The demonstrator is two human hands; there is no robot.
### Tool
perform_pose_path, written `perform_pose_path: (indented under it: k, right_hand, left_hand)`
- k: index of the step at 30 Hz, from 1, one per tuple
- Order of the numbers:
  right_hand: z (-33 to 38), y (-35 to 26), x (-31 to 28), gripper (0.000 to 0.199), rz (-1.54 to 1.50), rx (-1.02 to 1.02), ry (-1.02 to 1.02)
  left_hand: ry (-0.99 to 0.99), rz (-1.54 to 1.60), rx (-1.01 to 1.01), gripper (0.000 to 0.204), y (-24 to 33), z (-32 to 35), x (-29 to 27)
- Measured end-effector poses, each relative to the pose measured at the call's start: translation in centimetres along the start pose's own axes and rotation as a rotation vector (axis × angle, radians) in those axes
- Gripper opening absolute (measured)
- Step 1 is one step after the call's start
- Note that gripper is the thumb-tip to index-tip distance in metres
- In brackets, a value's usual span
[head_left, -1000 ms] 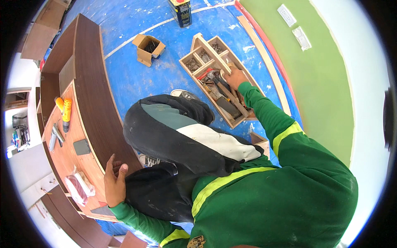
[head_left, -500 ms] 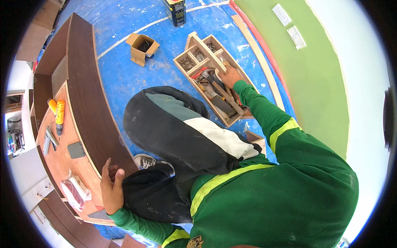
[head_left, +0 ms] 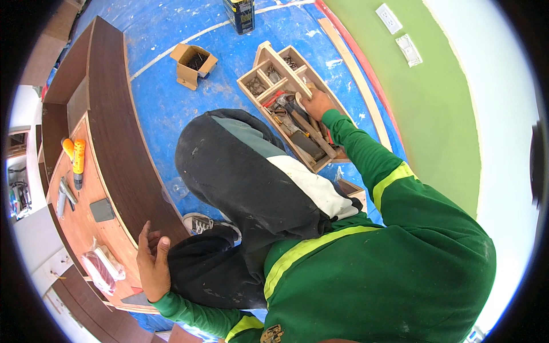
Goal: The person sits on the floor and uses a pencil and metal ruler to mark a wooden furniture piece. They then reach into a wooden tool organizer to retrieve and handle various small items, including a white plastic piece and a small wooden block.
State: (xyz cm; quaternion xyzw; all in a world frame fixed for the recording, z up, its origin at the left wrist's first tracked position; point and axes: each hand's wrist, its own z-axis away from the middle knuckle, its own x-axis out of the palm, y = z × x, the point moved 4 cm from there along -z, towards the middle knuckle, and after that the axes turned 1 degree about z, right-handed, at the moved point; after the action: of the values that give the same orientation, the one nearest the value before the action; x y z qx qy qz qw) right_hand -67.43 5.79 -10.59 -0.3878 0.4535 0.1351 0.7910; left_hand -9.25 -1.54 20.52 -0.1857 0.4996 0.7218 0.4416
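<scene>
Where my right hand (head_left: 317,106) meets an open pale-wood toolbox (head_left: 274,91)

At one o'clock, the box presumably keeps grey metal hardware (head_left: 255,86) sorted; my feed can't show whether the curled hand grips its wooden handle bar (head_left: 292,74). My left hand (head_left: 153,266), at eight, is half open and empty, perhaps for balance. Print on the dark rectangular can (head_left: 240,18) near twelve is unreadable.

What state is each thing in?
Wooden toolbox, open-topped, loaded with tools
Cardboard box, flaps open, dark contents
Yellow power drill, lying on its side
Rectangular can, upright
Wall outlet, nothing plugged in
Left hand, open, empty
Right hand, at the toolbox bar, grip partly hidden
</scene>
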Motion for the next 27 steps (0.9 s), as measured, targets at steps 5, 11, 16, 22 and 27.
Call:
perform_pose_path:
  k: [5, 11, 16, 22, 27]
  right_hand:
    - [0.1, -0.5, -0.3, 0.056, 0.042, -0.010, -0.042]
    - [0.4, -0.8, -0.7, 0.058, 0.057, -0.028, -0.031]
    - [0.5, -1.0, -0.7, 0.059, 0.042, -0.026, -0.030]
    - [0.3, -0.7, -0.5, 0.059, 0.046, -0.024, -0.035]
    - [0.1, -0.3, -0.4, 0.059, 0.031, -0.029, -0.031]
  left_hand:
    - [0.004, -0.017, -0.009, 0.070, 0.0, 0.0, 0.0]
    - [0.002, -0.021, 0.000, 0.069, 0.3, 0.0, 0.0]
    - [-0.001, -0.009, -0.004, 0.068, -0.2, 0.0, 0.0]
    - [0.003, -0.009, -0.015, 0.067, 0.1, 0.0, 0.0]
    - [-0.009, -0.001, -0.016, 0.069, -0.1, -0.2, 0.0]
